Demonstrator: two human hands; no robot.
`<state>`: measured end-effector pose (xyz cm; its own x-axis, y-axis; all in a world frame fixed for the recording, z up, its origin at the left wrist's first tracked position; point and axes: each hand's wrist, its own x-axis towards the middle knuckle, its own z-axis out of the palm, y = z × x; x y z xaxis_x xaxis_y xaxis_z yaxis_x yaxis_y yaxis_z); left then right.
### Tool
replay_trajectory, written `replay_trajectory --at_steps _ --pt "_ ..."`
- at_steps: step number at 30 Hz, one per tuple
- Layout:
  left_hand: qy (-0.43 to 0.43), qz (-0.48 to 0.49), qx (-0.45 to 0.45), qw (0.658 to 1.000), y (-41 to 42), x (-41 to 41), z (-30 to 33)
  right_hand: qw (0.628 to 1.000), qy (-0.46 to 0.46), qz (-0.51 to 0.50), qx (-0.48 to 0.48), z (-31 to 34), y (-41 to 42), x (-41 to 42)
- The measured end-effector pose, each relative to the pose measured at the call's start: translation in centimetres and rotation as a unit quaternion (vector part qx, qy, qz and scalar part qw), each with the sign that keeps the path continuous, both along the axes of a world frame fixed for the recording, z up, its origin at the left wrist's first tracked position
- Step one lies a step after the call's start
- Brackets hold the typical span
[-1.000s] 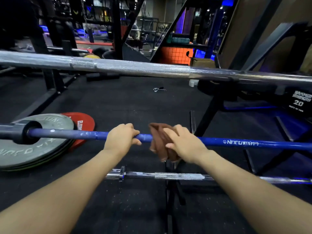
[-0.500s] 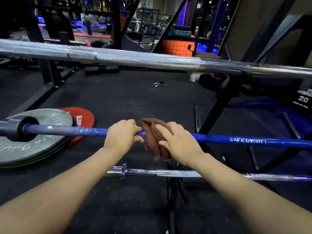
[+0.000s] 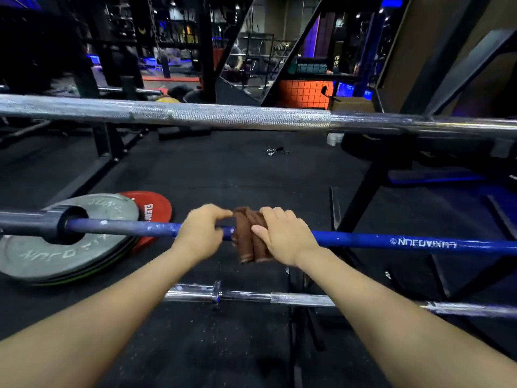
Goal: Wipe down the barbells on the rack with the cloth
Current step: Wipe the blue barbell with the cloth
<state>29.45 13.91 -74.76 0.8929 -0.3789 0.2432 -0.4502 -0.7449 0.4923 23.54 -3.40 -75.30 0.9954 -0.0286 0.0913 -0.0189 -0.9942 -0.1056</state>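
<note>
Over the gym floor (image 3: 223, 169), left hand (image 3: 200, 233) grips blue barbell (image 3: 363, 242), right hand (image 3: 282, 236) clamps cloth (image 3: 246, 233).

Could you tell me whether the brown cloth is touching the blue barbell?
Touching: the head view shows the brown cloth draped over the blue barbell, held there by the right hand.

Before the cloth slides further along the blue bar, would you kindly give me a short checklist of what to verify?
1. Brown cloth wrapped over the blue barbell: ok.
2. Right hand pressing on the cloth: ok.
3. Left hand gripping the bar beside the cloth, steadying it: ok.
4. Shaft leftward toward the sleeve free of obstacles: ok, apart from the left hand.
5. White scuffs on that stretch not yet wiped: not ok.
6. Bar seated firmly on its rack supports: cannot tell.
</note>
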Motion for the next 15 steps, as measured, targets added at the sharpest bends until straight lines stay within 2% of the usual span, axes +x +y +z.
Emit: replay_trajectory --at_steps 2,4,6,8,11,15 --pt "-0.037 0.061 -0.081 0.994 -1.6 -0.5 0.7 0.996 0.018 0.032 0.078 0.4 -0.7 -0.7" --pt "-0.045 0.031 -0.039 0.998 -5.2 -1.5 0.7 0.989 0.034 0.039 0.138 1.4 -2.3 -1.4" --pt "-0.032 0.018 0.080 0.996 -9.4 -2.9 -0.6 0.995 0.015 0.014 0.102 1.9 -4.8 -2.4" --pt "-0.052 0.034 0.156 0.986 -12.3 -4.2 -1.9 0.999 0.014 -0.027 0.037 2.0 -7.2 -3.8" --pt "-0.125 0.041 0.176 0.976 -13.1 -4.9 -2.9 0.997 0.039 -0.044 0.042 1.3 -9.0 -5.8" --pt "-0.254 -0.072 0.206 0.942 -9.9 -3.3 -3.4 0.997 0.027 -0.052 0.045 1.0 -9.2 -5.6"
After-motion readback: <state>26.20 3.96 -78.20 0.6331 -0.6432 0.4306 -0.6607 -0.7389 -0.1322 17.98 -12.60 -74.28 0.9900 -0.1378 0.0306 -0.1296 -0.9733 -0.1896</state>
